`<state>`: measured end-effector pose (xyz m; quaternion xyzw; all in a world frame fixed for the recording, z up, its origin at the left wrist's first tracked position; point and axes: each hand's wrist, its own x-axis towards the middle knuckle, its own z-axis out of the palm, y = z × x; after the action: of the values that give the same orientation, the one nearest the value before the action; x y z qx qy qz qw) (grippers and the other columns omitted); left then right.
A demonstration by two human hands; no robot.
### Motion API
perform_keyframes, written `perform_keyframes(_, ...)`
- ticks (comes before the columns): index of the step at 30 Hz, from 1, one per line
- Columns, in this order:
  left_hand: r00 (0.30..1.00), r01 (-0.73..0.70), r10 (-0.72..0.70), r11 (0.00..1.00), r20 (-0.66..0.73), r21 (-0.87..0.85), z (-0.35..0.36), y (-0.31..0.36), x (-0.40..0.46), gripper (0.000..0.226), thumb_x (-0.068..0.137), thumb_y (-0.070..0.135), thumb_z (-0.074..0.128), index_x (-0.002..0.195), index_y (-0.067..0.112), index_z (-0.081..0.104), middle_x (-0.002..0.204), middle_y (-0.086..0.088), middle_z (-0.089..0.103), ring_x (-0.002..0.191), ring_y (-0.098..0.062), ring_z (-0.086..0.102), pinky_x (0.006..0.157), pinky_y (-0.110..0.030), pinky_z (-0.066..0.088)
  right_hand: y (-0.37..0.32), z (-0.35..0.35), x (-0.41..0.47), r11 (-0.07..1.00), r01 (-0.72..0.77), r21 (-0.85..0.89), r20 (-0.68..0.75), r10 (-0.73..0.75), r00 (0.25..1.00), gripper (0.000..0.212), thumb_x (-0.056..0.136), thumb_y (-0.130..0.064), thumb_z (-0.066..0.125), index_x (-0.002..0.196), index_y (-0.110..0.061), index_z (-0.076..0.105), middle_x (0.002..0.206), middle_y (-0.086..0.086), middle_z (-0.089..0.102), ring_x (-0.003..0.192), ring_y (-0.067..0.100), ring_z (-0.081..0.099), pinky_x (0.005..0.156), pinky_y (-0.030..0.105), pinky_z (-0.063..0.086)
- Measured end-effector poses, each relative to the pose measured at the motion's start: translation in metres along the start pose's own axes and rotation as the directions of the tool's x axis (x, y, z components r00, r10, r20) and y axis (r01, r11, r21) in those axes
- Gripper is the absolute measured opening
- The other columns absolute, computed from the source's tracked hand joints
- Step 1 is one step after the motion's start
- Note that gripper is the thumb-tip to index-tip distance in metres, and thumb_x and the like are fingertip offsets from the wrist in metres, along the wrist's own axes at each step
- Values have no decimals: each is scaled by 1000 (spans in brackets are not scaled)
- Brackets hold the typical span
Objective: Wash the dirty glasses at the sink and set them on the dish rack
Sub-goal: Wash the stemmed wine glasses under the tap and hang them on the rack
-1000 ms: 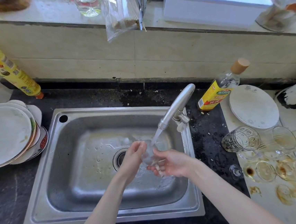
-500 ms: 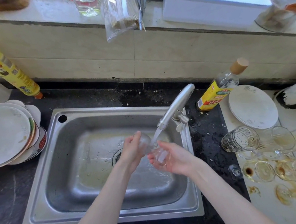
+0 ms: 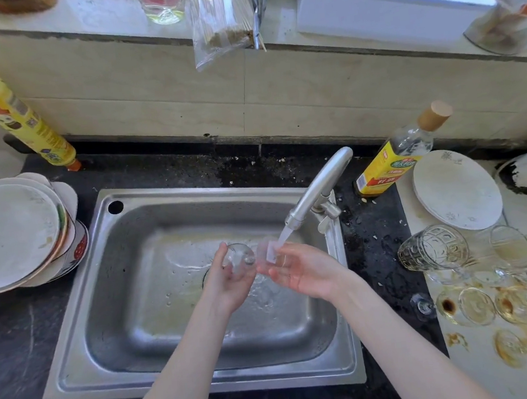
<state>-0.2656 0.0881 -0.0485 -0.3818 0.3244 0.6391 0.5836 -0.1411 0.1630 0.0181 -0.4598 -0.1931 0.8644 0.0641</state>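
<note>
One sink (image 3: 112, 310), one faucet (image 3: 316, 191), two bottles (image 3: 19, 116) (image 3: 393, 161), one stack of plates (image 3: 18, 235), one separate plate (image 3: 457, 190)

Left hand (image 3: 231, 279) cupping glass (image 3: 238, 259) over sink (image 3: 78, 362); right hand (image 3: 301, 271) open under tap (image 3: 315, 188) stream. Dirty glasses (image 3: 478, 305) right of sink.

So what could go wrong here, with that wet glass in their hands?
The glass is wet and held under the stream from the tap by the left hand and right hand; it could slip and crack against the steel sink. The dirty glasses crowd the counter on the right, some tipped over, so reaching for the next might knock one off.
</note>
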Motion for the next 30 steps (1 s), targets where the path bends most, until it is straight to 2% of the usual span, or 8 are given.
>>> perform_keyframes(3,994,-79,75,996,78,40,6,-3,-2,56,87,24,63,132,12,33,113,-15,54,98,-29,59,92,-37,47,6,-9,2,996,3,-84,-61,-8,998,19,95,-25,52,92,-8,60,82,9,63,67,18,60,53,22,48)
perform_keyframes(10,925,-368,291,844,243,390,21,-18,-8,18,92,21,54,82,7,49,88,-9,53,84,-22,58,80,-31,51,10,-22,-2,788,105,-607,-104,-210,972,21,92,-24,57,92,-4,64,67,6,60,59,14,57,70,22,46)
perform_keyframes(14,887,-462,327,649,327,604,23,-29,-4,43,80,37,67,101,5,46,74,-1,56,77,-19,55,77,-34,47,15,-21,8,-9,11,-1000,14,-458,889,19,95,-21,49,98,-7,62,88,10,66,77,23,62,69,31,44)
perform_keyframes(16,891,-448,347,567,293,691,28,-30,-6,79,70,47,71,125,4,35,91,-4,59,91,-22,56,91,-40,43,23,-21,12,-205,-15,-979,97,-526,845,23,99,-24,40,95,-9,58,95,10,66,89,30,59,71,37,38)
perform_keyframes(19,906,-423,273,568,323,706,30,-27,-9,69,78,39,71,126,6,34,88,-4,60,84,-19,58,73,-29,45,24,-22,10,212,178,-961,60,-469,881,29,100,-24,39,78,-12,54,67,1,58,65,21,59,70,40,51)
perform_keyframes(23,858,-373,-29,650,513,662,20,-15,-10,55,75,46,70,106,7,49,82,-9,53,72,-23,56,71,-34,44,14,-35,-1,855,153,-496,188,-66,980,29,98,-21,43,73,-10,52,47,-6,45,48,9,52,60,23,51)
perform_keyframes(26,862,-422,56,630,503,652,20,-20,-9,40,74,40,70,92,7,58,85,-5,58,81,-19,56,73,-32,43,16,-41,-5,799,161,-579,161,-82,984,22,92,-27,51,78,-11,58,52,-6,49,51,7,54,60,21,50)
perform_keyframes(30,852,-518,325,418,410,746,25,-38,-15,64,67,36,80,119,17,48,114,3,60,101,-11,58,76,-21,43,30,-36,9,406,215,-888,5,-460,888,14,89,-28,61,78,-25,53,76,2,63,72,13,63,66,25,50)
